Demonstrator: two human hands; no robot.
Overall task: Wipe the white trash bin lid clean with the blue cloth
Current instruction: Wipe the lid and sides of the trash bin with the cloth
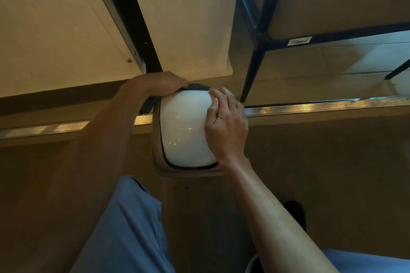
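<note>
head view: the left hand [155, 83] gripped the cloth [150, 101] at the far edge of the lid [184, 126]; the right hand [226, 124] rested on the lid's right side, fingers loosely bent, holding nothing.

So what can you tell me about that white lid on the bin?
The white lid is a smooth, glossy dome, plastic by its look, closed inside the bin's beige rim. Small light spots reflect off it. The left hand presses a dark blue cloth on its far edge; the right hand rests on its right side.
</note>
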